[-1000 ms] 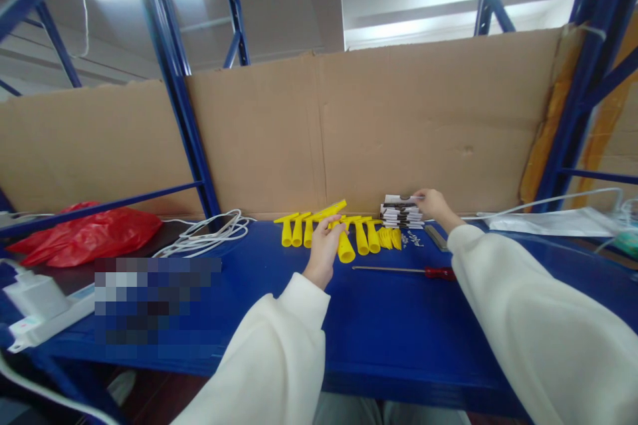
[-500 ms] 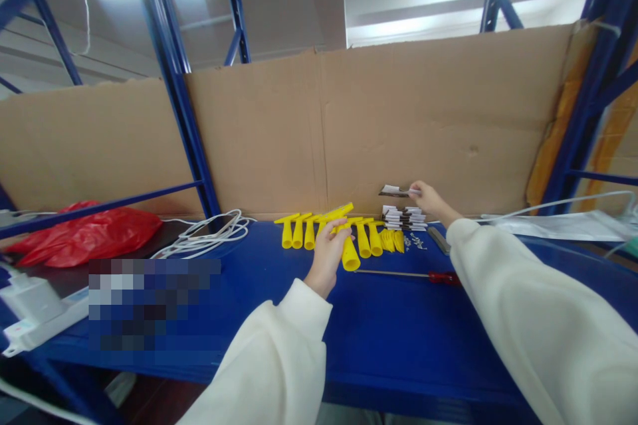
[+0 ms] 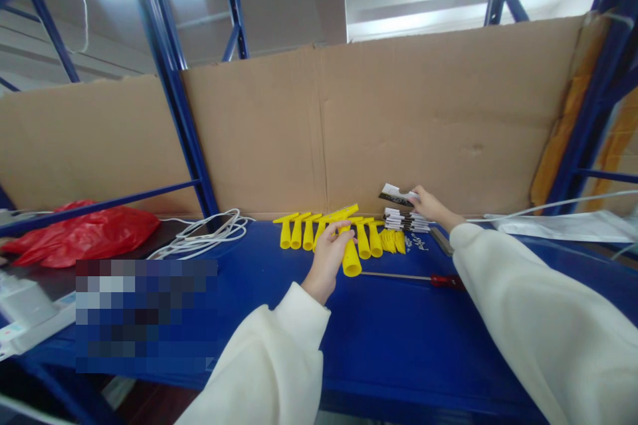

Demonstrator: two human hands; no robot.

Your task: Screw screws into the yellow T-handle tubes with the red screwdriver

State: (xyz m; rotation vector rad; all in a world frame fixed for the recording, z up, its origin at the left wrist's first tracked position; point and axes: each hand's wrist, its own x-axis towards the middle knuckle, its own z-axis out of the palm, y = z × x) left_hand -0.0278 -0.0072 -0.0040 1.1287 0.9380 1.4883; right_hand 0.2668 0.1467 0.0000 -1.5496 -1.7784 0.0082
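My left hand (image 3: 327, 257) is closed round a yellow T-shaped plastic handle (image 3: 351, 263), its hollow round end toward me and its crossbar at the back. My right hand (image 3: 423, 202) pinches the right end of a flat black-and-white packet (image 3: 395, 195), raised above a stack of similar packets (image 3: 401, 219). Several more yellow T-shaped handles (image 3: 286, 232) lie in a row, partly hidden by my left hand. Right of them are small flat yellow pieces (image 3: 393, 242) and a scatter of tiny metal parts (image 3: 419, 243), perhaps screws.
A screwdriver with a red handle (image 3: 445, 281) lies across the blue table (image 3: 399, 345). A grey bar (image 3: 441, 242) lies near my right wrist. Cardboard (image 3: 399, 113) walls the back. To the left are white cable (image 3: 204, 234), a red plastic bag (image 3: 82, 232) and a power strip (image 3: 37, 325).
My right hand has lifted the packet slightly and tilted it, so more of its printed face shows. My left hand keeps the yellow handle in nearly the same place.
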